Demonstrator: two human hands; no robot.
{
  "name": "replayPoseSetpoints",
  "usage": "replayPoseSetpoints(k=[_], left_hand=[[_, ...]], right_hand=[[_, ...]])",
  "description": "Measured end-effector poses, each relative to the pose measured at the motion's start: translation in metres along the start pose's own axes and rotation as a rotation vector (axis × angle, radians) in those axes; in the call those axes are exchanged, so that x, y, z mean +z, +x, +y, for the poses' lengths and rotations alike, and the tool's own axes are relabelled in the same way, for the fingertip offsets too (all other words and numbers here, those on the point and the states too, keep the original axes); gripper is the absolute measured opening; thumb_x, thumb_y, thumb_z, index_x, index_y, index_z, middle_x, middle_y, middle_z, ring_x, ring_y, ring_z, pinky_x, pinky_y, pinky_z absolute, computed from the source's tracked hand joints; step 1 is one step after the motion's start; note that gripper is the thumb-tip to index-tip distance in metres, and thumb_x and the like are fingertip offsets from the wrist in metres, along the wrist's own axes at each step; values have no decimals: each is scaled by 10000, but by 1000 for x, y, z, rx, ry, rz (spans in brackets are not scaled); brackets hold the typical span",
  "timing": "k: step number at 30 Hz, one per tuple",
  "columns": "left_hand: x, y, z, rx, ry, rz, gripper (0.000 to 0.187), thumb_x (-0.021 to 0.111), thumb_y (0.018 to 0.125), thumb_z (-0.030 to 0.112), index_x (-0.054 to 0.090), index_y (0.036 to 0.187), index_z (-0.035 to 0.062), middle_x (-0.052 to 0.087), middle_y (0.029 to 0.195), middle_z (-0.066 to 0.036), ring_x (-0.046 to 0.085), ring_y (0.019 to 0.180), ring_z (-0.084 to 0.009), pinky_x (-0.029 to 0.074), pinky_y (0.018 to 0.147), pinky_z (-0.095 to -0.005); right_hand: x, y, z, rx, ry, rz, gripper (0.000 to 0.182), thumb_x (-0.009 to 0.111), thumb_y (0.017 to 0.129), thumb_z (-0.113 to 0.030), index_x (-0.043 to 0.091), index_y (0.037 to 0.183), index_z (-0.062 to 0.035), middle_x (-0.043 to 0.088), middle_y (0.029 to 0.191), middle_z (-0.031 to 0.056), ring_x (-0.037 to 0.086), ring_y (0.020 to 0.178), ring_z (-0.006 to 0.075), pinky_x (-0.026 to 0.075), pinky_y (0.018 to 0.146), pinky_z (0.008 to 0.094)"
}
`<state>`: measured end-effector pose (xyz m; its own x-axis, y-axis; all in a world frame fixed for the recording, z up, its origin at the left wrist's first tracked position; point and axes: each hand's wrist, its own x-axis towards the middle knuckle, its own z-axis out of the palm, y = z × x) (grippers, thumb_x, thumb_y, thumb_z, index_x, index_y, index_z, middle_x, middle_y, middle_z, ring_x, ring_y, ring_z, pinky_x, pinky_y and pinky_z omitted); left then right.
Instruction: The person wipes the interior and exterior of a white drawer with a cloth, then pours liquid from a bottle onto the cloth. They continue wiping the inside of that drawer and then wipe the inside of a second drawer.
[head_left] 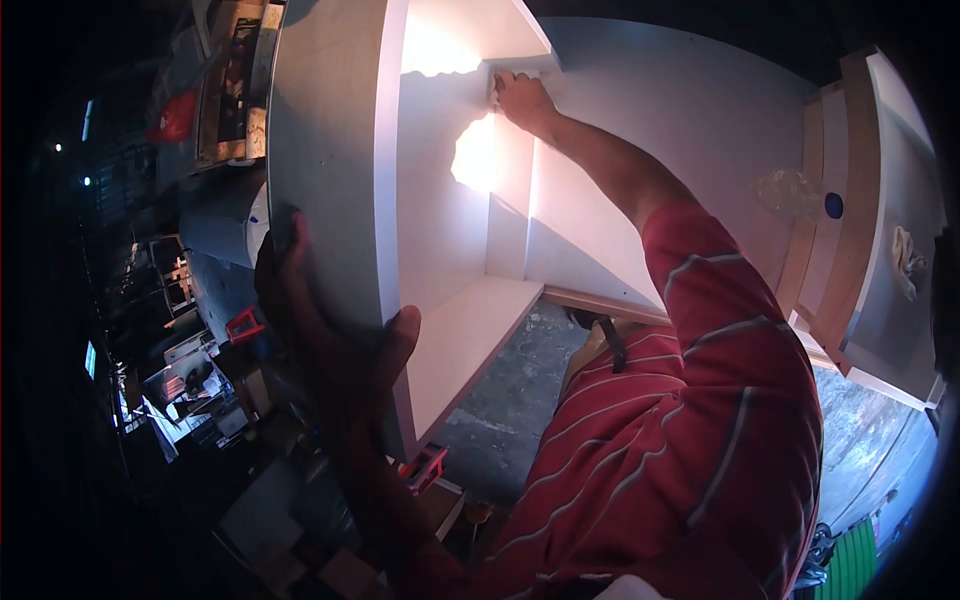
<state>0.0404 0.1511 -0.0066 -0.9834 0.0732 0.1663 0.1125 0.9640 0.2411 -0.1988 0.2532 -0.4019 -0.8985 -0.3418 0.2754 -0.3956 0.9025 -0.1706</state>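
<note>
1. Gripping the front edge of the tall white laminated cabinet side panel (pixel 335 150), the left hand (pixel 330 330) wraps around it, thumb on the inner face and fingers spread on the shaded outer face; the hold looks firm and wide.
2. The right hand (pixel 520 98) reaches deep into the cabinet and presses a small pale pad or cloth (pixel 494 90) against the corner where the white upper shelf (pixel 480 30) meets the back wall. Its fingers are closed on that pad, though what the pad is made of cannot be told.
3. A white lower shelf (pixel 465 335) lies between the two arms, with a strip of bare wooden edging (pixel 605 302) beside it and grey concrete floor (pixel 510 400) beyond.
4. A clear plastic bottle with a blue cap (pixel 795 195) rests on a wood-edged panel (pixel 850 200) well apart from both hands.
5. Risk, as a judgement: the right arm is at full stretch, so hard pressure could make the pad slip off the corner, or push the cabinet against the single bracing hand and shift it.
6. Bright sun patches wash out the corner, which could hide missed spots.
</note>
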Motion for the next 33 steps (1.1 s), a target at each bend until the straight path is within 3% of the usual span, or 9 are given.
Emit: replayPoseSetpoints(k=[3,8,10,14,22,26,28,30,33], left_hand=[[1,-3,-1,1,-11,-5,920,671,490,229,355,1343,96,337,1276,-188,344,1201,-370,330,967,-519],[-3,-2,3,-40,-17,-17,877,657,576,351,345,1345,65,353,1344,-159,332,1254,-318,274,1018,-475],[-3,-1,2,-18,0,-16,915,699,490,208,361,1332,92,344,1255,-185,349,1191,-376,333,960,-525],[-4,-2,7,-55,11,-25,916,703,492,210,358,1333,89,339,1261,-190,346,1192,-382,329,965,-527],[1,-2,2,-28,-64,2,904,702,500,234,369,1327,84,336,1273,-200,348,1189,-386,317,974,-525],[-3,-1,2,-25,-21,23,892,707,499,240,385,1316,85,354,1256,-199,357,1176,-386,317,969,-520],[-3,-1,4,-23,-31,28,886,714,494,237,393,1306,84,364,1245,-198,362,1167,-389,322,963,-519],[-3,-2,4,-23,-26,33,886,716,492,232,395,1304,84,364,1243,-198,363,1167,-389,324,961,-519],[-4,1,8,-35,2,14,865,692,510,246,391,1301,66,371,1262,-179,368,1188,-362,315,981,-497]], right_hand=[[-8,9,11,-1,-127,-205,461,504,806,-113,458,1260,-47,628,932,108,646,713,256,490,509,340],[-45,14,18,-25,-232,-420,292,532,822,-177,610,1089,-87,669,920,81,658,770,224,495,543,379],[-63,14,18,-26,-127,-508,233,530,830,-177,648,1010,-86,667,928,82,659,777,221,499,546,366],[-20,10,13,31,319,87,228,519,840,-157,639,1017,-77,673,903,87,661,755,222,506,549,351],[-50,26,19,-77,-149,-489,181,563,806,-127,685,932,-82,679,913,51,659,859,223,518,576,343],[-78,24,14,84,-65,-428,166,546,792,-97,702,839,-68,674,854,101,665,801,235,522,555,360],[-34,21,20,291,515,-185,230,502,844,-146,670,979,-66,653,891,120,655,795,258,518,570,367],[-29,7,19,-109,80,-48,313,459,883,-209,585,1139,-78,624,923,123,636,798,279,515,615,382],[-7,5,22,-53,13,-5,367,457,893,-260,513,1219,-102,601,914,112,620,786,279,513,633,383]])
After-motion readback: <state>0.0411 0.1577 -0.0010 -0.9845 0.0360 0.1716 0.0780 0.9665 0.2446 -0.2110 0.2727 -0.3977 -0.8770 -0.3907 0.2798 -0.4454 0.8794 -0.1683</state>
